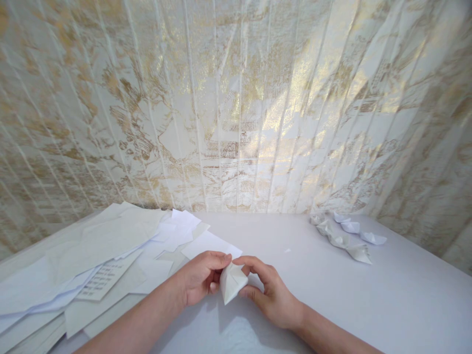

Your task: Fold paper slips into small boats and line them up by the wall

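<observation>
A small piece of folded white paper (233, 282) is held between my two hands above the near middle of the table. Its creased layers come to a point at the bottom. My left hand (202, 276) pinches it at the upper left, with the thumb near the top. On the other side, my right hand (271, 294) grips its right edge between thumb and fingers. Both hands are closed on the same paper. The far side of the folds is hidden.
Loose paper sheets (110, 236) pile over the table's left side, one printed sheet (105, 279) among them. Folded paper boats (350, 226) stand in rows at the back right. A tiny paper scrap (287, 250) lies mid-table. A patterned curtain (236, 108) hangs behind the white table (405, 295).
</observation>
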Demonstrator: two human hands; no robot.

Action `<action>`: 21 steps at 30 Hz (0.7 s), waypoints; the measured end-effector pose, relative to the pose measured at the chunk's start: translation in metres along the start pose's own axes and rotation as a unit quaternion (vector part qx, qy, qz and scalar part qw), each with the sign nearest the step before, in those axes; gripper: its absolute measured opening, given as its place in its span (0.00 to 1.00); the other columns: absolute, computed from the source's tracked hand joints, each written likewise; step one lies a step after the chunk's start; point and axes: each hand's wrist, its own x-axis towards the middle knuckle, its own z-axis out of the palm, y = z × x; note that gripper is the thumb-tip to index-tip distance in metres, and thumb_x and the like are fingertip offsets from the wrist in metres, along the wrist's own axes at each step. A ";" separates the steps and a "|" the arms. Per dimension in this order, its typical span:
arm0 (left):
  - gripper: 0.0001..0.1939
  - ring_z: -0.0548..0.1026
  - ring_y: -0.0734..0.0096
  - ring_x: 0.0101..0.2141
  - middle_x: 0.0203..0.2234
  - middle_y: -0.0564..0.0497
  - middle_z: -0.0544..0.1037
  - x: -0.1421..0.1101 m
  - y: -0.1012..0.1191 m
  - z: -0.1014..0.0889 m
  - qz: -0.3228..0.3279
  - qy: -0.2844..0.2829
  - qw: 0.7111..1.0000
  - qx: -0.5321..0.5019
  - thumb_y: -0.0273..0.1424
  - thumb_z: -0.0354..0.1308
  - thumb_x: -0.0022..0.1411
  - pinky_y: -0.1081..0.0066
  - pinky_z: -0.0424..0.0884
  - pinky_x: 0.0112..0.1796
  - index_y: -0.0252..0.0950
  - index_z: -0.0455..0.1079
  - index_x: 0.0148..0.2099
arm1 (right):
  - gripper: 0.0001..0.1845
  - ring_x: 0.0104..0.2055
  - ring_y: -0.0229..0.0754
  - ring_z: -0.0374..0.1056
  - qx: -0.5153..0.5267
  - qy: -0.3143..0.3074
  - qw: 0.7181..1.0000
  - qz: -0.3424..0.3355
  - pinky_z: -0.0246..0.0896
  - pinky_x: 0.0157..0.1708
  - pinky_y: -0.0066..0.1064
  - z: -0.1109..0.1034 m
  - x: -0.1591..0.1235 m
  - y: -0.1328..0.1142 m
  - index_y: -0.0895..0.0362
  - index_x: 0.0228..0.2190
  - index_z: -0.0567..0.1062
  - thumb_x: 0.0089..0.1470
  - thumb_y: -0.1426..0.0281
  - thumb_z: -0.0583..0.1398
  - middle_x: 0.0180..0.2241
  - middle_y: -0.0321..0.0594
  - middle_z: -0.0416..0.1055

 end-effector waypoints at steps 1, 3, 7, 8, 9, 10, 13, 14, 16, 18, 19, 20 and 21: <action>0.17 0.58 0.82 0.15 0.15 0.54 0.65 0.000 0.000 0.000 0.002 0.002 1.000 0.000 0.39 0.64 0.39 0.78 0.39 0.15 0.29 0.68 0.26 | 0.23 0.34 0.38 0.64 0.002 -0.001 1.000 0.000 0.58 0.37 0.28 0.000 0.000 0.001 0.52 0.45 0.64 0.47 0.79 0.56 0.31 0.34 0.66; 0.17 0.56 0.83 0.14 0.14 0.56 0.64 0.001 -0.001 0.000 0.010 0.009 1.000 0.004 0.39 0.64 0.39 0.78 0.39 0.15 0.30 0.67 0.24 | 0.24 0.34 0.38 0.64 0.006 0.000 1.000 0.001 0.58 0.37 0.28 0.001 -0.001 0.002 0.51 0.46 0.64 0.46 0.79 0.56 0.30 0.33 0.65; 0.15 0.55 0.83 0.15 0.14 0.56 0.65 0.001 -0.004 0.001 0.021 0.034 0.999 0.023 0.35 0.65 0.36 0.77 0.39 0.16 0.30 0.66 0.22 | 0.25 0.34 0.38 0.63 0.011 0.002 1.000 0.005 0.58 0.38 0.29 0.002 0.001 -0.001 0.52 0.46 0.66 0.45 0.80 0.57 0.29 0.34 0.66; 0.15 0.55 0.83 0.15 0.14 0.56 0.65 0.001 -0.005 0.002 0.021 0.038 0.999 0.028 0.36 0.65 0.37 0.77 0.39 0.16 0.30 0.66 0.21 | 0.23 0.34 0.38 0.64 0.016 -0.001 1.000 0.008 0.58 0.38 0.29 0.002 0.001 -0.002 0.53 0.44 0.68 0.45 0.80 0.57 0.30 0.35 0.67; 0.16 0.55 0.83 0.15 0.14 0.56 0.64 0.001 -0.006 0.003 0.022 0.041 0.998 0.032 0.37 0.65 0.37 0.77 0.40 0.16 0.30 0.65 0.21 | 0.20 0.33 0.38 0.64 0.022 -0.002 1.000 0.014 0.59 0.37 0.29 0.003 0.002 -0.004 0.53 0.41 0.71 0.45 0.79 0.57 0.29 0.36 0.68; 0.17 0.54 0.83 0.15 0.14 0.56 0.64 0.001 -0.007 0.004 0.024 0.045 0.998 0.036 0.38 0.65 0.38 0.77 0.40 0.16 0.30 0.65 0.21 | 0.16 0.33 0.39 0.64 0.032 0.002 0.999 0.024 0.59 0.36 0.29 0.004 0.003 -0.005 0.54 0.38 0.74 0.45 0.79 0.58 0.29 0.36 0.69; 0.17 0.55 0.82 0.16 0.14 0.59 0.62 0.000 -0.008 0.007 0.050 0.064 0.996 0.042 0.40 0.65 0.39 0.78 0.42 0.17 0.32 0.65 0.23 | 0.08 0.30 0.39 0.64 0.135 0.062 0.984 0.100 0.58 0.34 0.30 0.007 0.005 -0.006 0.56 0.28 0.77 0.40 0.77 0.62 0.26 0.37 0.71; 0.17 0.55 0.82 0.16 0.14 0.59 0.62 0.000 -0.008 0.008 0.063 0.070 0.995 0.043 0.41 0.64 0.40 0.78 0.43 0.17 0.33 0.65 0.25 | 0.08 0.28 0.39 0.64 0.187 0.092 0.969 0.133 0.58 0.31 0.30 0.009 0.006 -0.005 0.57 0.26 0.77 0.38 0.75 0.64 0.24 0.37 0.71; 0.19 0.58 0.80 0.19 0.17 0.59 0.63 -0.002 -0.007 0.010 0.091 0.072 0.992 0.046 0.44 0.61 0.44 0.79 0.47 0.18 0.35 0.68 0.32 | 0.10 0.25 0.38 0.63 0.272 0.146 0.934 0.181 0.58 0.27 0.29 0.010 0.008 -0.003 0.58 0.26 0.75 0.35 0.72 0.66 0.23 0.36 0.71; 0.24 0.62 0.77 0.23 0.22 0.57 0.67 -0.003 -0.007 0.012 0.116 0.059 0.990 0.048 0.47 0.60 0.45 0.78 0.53 0.21 0.37 0.68 0.41 | 0.12 0.23 0.36 0.63 0.302 0.181 0.915 0.197 0.57 0.25 0.28 0.011 0.011 -0.001 0.58 0.27 0.74 0.35 0.69 0.66 0.23 0.36 0.71; 0.27 0.64 0.75 0.26 0.24 0.55 0.69 -0.004 -0.006 0.013 0.127 0.046 0.989 0.054 0.47 0.61 0.44 0.77 0.57 0.24 0.38 0.67 0.44 | 0.13 0.23 0.36 0.63 0.303 0.194 0.911 0.199 0.57 0.25 0.28 0.011 0.011 0.000 0.58 0.28 0.73 0.36 0.68 0.66 0.23 0.36 0.71; 0.30 0.66 0.73 0.28 0.27 0.54 0.71 -0.005 -0.006 0.014 0.137 0.032 0.988 0.064 0.45 0.64 0.42 0.76 0.59 0.27 0.38 0.66 0.47 | 0.13 0.23 0.36 0.63 0.307 0.205 0.907 0.203 0.57 0.26 0.28 0.011 0.012 0.000 0.59 0.28 0.72 0.37 0.68 0.66 0.23 0.36 0.71; 0.31 0.67 0.71 0.31 0.30 0.52 0.72 -0.005 -0.006 0.015 0.149 0.020 0.986 0.077 0.41 0.66 0.40 0.75 0.60 0.30 0.38 0.66 0.48 | 0.13 0.23 0.35 0.63 0.310 0.214 0.903 0.208 0.58 0.26 0.28 0.011 0.012 0.000 0.59 0.28 0.71 0.37 0.67 0.66 0.23 0.36 0.70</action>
